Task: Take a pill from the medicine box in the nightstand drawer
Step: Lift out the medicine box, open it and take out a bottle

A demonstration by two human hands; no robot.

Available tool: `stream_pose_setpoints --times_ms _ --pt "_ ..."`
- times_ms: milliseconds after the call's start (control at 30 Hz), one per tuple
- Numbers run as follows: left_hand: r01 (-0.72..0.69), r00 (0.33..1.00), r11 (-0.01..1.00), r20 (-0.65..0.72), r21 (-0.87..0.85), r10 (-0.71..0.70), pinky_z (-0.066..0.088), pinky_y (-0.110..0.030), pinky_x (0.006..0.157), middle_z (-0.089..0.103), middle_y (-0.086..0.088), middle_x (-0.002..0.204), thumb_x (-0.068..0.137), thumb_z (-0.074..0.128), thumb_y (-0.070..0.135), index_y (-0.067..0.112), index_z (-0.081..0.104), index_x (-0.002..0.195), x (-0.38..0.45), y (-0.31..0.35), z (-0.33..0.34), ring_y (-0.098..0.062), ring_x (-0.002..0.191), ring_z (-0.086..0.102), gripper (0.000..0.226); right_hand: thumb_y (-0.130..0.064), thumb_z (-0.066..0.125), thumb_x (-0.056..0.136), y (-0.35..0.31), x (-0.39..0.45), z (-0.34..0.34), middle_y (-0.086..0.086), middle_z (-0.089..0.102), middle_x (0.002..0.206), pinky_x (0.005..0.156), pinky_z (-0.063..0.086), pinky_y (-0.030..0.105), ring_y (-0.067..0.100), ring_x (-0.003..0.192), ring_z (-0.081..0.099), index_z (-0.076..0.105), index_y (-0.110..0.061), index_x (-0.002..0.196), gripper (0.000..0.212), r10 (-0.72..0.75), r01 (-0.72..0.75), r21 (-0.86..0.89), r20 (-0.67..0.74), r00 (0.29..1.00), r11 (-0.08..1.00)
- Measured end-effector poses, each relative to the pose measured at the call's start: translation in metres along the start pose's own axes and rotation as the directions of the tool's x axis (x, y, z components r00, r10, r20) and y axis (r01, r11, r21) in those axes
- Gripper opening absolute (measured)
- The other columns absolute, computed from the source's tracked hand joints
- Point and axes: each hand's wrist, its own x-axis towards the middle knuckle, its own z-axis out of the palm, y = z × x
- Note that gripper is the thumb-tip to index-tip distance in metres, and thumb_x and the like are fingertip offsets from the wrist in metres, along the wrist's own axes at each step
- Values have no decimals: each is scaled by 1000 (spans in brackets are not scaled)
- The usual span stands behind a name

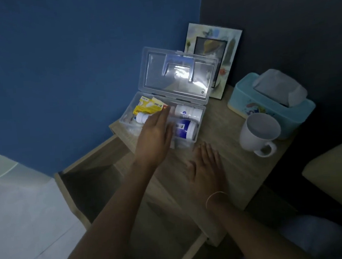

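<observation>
Hands at the open medicine box

I see left grip flat over the bottles, holding nothing; right grip spread empty on the nightstand.

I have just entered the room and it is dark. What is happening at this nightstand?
A person is going through a clear medicine box that stands open on the nightstand top. The left hand reaches into it over the bottles; the right hand lies flat beside it, empty. Nothing is picked up yet. The drawer is open.
</observation>
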Motion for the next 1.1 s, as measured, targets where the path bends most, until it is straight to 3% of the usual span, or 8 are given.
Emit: stream_pose_setpoints --times_ms 100,233,400,500,800,1000,1100 --pt "-27 998 999 65 34 25 44 -32 93 64 -17 123 93 47 4 6 57 128 34 -5 -3 -33 114 58 37 -42 12 95 -1 1 0 16 27 155 119 14 47 28 146 18 29 -4 146 65 -1 2 13 -30 1000 1000" --pt "8 973 991 229 136 -40 49 -41 92 67 -18 119 87 50 1 12 66 117 74 -16 -5 -34 111 60 35 -41 13 98 1 -1 4 13 23 157 119 13 45 25 147 14 24 -8 148 61 8 -8 -14 -14 1000 1000" --pt "35 919 987 384 154 -92 44 -29 85 70 -14 111 84 61 7 9 68 107 100 -21 -2 -30 105 62 25 -41 16 96 0 0 2 14 27 156 119 16 46 26 146 18 26 -6 147 62 15 -15 -12 -26 1000 1000" --pt "8 895 984 438 178 -87 45 -30 85 71 -12 107 80 67 10 8 71 101 110 -20 0 -29 103 63 22 -40 17 96 0 -1 2 14 26 156 119 16 45 26 146 18 25 -6 147 62 13 -13 -1 -32 999 1000" --pt "63 858 983 494 174 -142 36 -23 81 70 -11 112 79 70 10 9 72 106 117 -18 1 -25 106 61 27 -40 22 99 1 -3 4 12 24 157 120 15 44 24 147 15 21 -9 148 59 7 -7 -3 -35 999 1000" --pt "141 896 983 407 113 -176 40 -26 77 68 -12 109 81 68 9 6 66 98 107 -19 -4 -25 102 60 17 -38 27 98 -1 -2 2 13 29 155 119 16 44 26 145 20 26 -7 147 58 14 -14 2 -55 998 1000" --pt "203 931 979 305 25 -201 41 -24 76 66 -14 110 81 69 11 5 63 107 97 -14 -14 -26 98 61 28 -37 30 99 -2 -2 0 12 29 155 120 13 43 24 146 19 28 -7 147 57 20 -19 25 -68 997 1000"
